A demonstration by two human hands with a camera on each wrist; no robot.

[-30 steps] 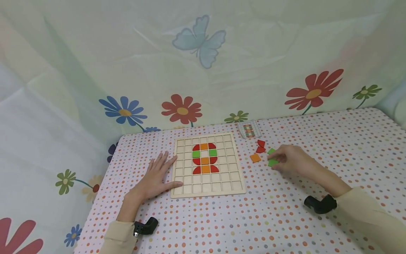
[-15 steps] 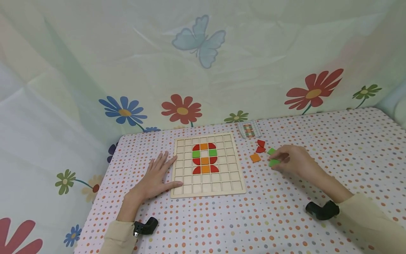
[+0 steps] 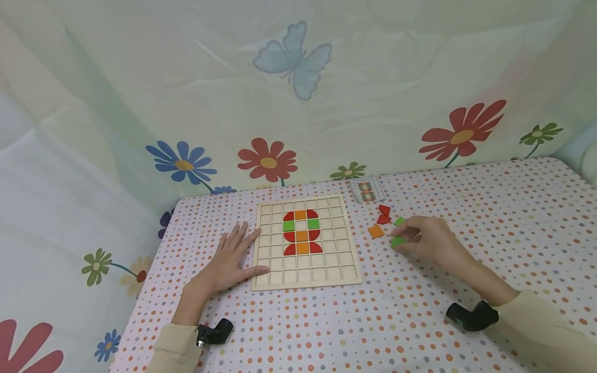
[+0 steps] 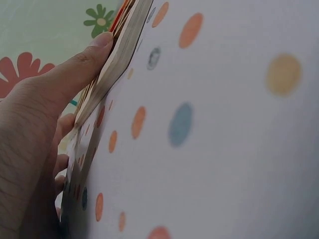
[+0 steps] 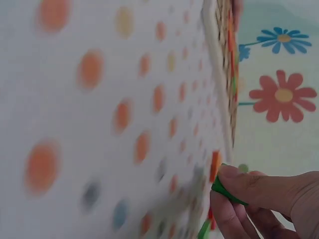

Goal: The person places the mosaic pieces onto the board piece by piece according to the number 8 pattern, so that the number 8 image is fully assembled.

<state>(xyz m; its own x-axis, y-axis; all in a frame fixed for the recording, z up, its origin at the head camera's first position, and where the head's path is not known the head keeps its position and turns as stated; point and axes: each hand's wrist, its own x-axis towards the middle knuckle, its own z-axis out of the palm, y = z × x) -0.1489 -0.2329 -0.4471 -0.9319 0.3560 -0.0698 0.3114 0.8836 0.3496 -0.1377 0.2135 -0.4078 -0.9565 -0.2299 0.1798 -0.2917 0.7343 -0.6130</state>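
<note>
My right hand [image 3: 431, 238] pinches a green tile [image 5: 228, 193] between thumb and fingers, just over the dotted cloth. Beyond its fingers lies another green tile [image 3: 399, 221], partly hidden by the hand in the head view. Two red rounded pieces [image 3: 384, 219] and an orange square tile [image 3: 375, 231] lie to its left. My left hand [image 3: 226, 261] rests at the left edge of a wooden grid board [image 3: 276, 277], fingers spread and thumb on the rim. Near the board's middle sit red rounded pieces [image 3: 289, 237], orange squares [image 3: 302, 248] and green squares [image 3: 313, 224].
A small printed card [image 3: 367, 190] with a coloured grid pattern lies behind the loose pieces, near the table's back edge. The dotted tablecloth [image 3: 326, 331] reaches up to a flowered curtain [image 3: 373, 77] at the back and left.
The green tile in my right hand has shifted slightly left, towards the board, and tilted. My left hand and the board stay where they were.
</note>
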